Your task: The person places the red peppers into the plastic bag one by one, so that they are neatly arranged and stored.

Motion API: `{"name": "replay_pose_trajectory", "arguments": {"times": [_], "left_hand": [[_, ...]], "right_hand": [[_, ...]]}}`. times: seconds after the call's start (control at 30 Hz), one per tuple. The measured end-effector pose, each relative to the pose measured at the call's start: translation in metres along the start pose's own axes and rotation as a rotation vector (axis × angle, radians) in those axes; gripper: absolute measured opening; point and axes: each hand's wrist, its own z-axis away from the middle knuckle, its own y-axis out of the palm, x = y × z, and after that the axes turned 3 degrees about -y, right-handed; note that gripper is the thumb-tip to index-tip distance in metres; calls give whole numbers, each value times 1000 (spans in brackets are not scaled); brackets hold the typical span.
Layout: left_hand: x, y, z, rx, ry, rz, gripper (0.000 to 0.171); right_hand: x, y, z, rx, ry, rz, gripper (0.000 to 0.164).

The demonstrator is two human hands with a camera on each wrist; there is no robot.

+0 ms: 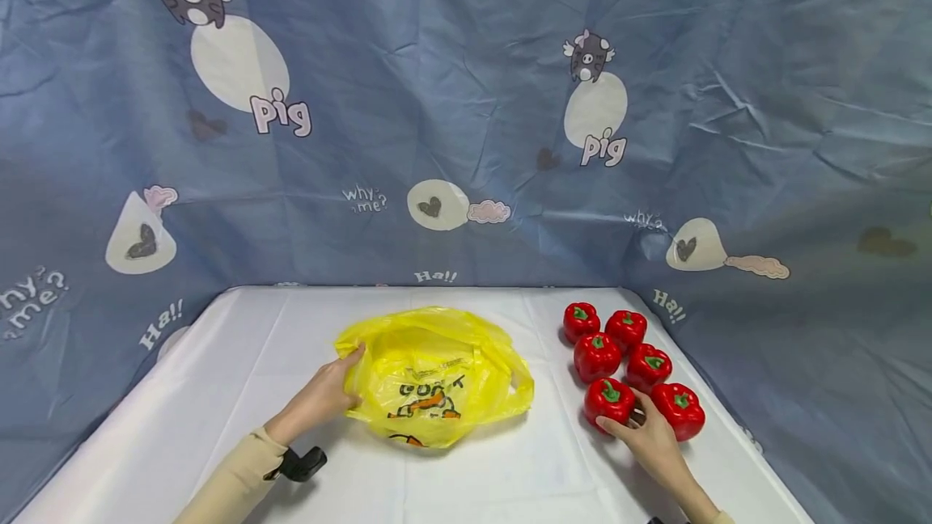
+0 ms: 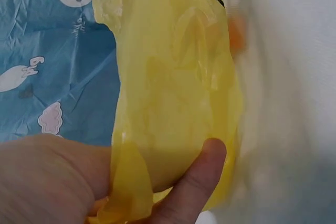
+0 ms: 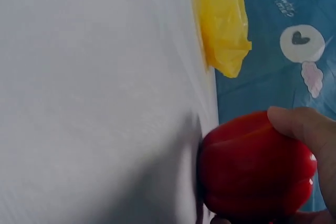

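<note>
Between my right hand's [image 1: 650,437] thumb and fingers: a red bell pepper [image 1: 607,399], gripped. Left hand [image 1: 331,386] pinches the yellow plastic bag [image 1: 476,395] by its left edge. I'd squeeze evenly and lift straight; another bell pepper [image 1: 681,415] sits just right of those fingers, easy to knock. Open white tabletop [image 1: 542,463] left of them, up to the bag; table edge [image 1: 746,443] near on the right.
</note>
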Motion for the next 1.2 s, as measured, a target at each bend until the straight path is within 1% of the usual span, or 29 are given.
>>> {"name": "replay_pose_trajectory", "arguments": {"times": [0.13,0.27,0.43,0.57,0.73,0.87,1.1,1.2], "left_hand": [[-1,1,0,18,4,19,88],[-4,2,2,34,6,33,88],[-6,5,4,37,5,47,88],[-7,7,4,27,18,45,87],[-6,6,2,19,26,36,85],[-6,6,2,19,18,31,85],[-8,9,2,35,-5,47,87],[-8,11,3,48,-16,51,87]], "right_hand": [[-2,-2,-1,12,-13,19,92],[-2,-4,-3,13,-5,10,91],[-1,-4,-5,28,24,26,92],[2,-3,-8,48,33,36,92],[8,-1,-14,54,12,46,87],[14,-1,-19,64,-3,56,84],[34,2,-28,97,-13,31,82],[44,5,-32,112,-21,37,83]]}}
